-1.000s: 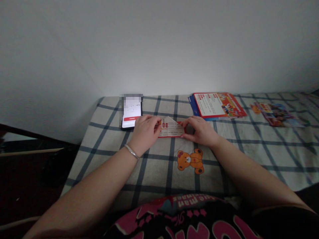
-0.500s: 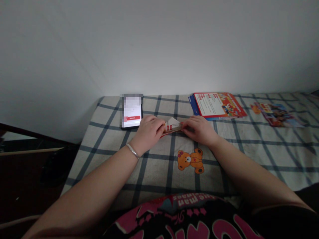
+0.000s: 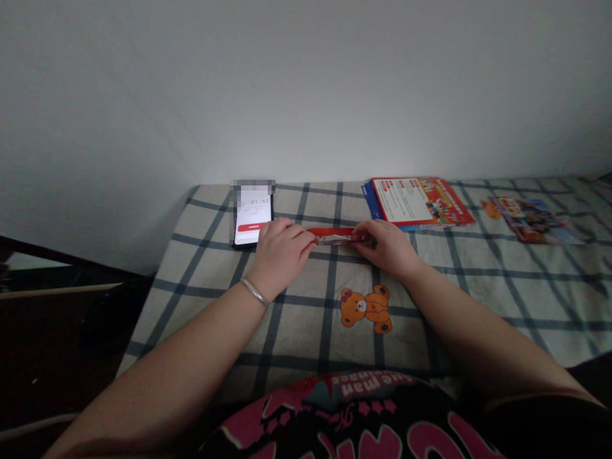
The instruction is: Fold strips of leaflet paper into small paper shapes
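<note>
Between my hands is a folded piece of printed paper [image 3: 333, 236], now a narrow strip with a red upper band and a paler lower edge. My left hand [image 3: 283, 255] pinches its left end, with a silver bangle on that wrist. The right end is held between the thumb and fingers of my right hand [image 3: 386, 248]. My fingers hide both ends of the strip. Just beyond my left hand lies a phone [image 3: 253, 217] with a lit screen showing timer digits and a red button, partly covered by my fingers.
A stack of printed sheets [image 3: 404, 201], red, white and blue, lies by the wall behind my right hand. Farther right is a colourful leaflet [image 3: 535, 220]. A checked cloth [image 3: 296, 325] with a printed teddy bear [image 3: 367, 309] covers the table. The wall [image 3: 306, 95] rises at the back.
The paper has turned or folded over: its white printed face with a peaked corner has given way to a flat red strip. My hands have shifted only slightly.
</note>
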Motion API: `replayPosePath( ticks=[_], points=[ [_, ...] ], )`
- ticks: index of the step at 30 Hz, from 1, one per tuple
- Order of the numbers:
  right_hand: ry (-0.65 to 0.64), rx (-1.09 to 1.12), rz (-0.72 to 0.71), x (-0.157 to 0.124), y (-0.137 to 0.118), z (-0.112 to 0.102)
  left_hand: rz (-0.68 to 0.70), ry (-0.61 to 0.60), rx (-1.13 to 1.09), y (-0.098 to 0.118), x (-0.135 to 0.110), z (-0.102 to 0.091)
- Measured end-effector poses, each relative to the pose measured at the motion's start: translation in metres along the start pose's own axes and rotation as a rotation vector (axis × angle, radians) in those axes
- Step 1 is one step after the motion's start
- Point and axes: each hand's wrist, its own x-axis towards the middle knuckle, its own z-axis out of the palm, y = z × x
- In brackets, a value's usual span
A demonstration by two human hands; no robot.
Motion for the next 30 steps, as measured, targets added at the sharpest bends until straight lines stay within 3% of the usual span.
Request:
replayPosePath(
  ticks=[7,13,18,30],
  points=[
    [-0.045,-0.146,-0.172,0.000,-0.001,-0.004,0.041,0.027,0.088,0.005,-0.003,-0.003],
    [-0.053,-0.246,-0.154,-0.002,-0.008,-0.004,0.119,-0.045,0.095,0.016,-0.001,-0.007],
    [-0.062,-0.249,-0.153,-0.001,-0.009,-0.003,0.260,-0.059,-0.041,0.026,-0.003,-0.004],
    [-0.093,-0.154,-0.277,0.000,-0.002,-0.009,0.294,-0.164,-0.107,0.019,-0.003,0.010]
  ],
)
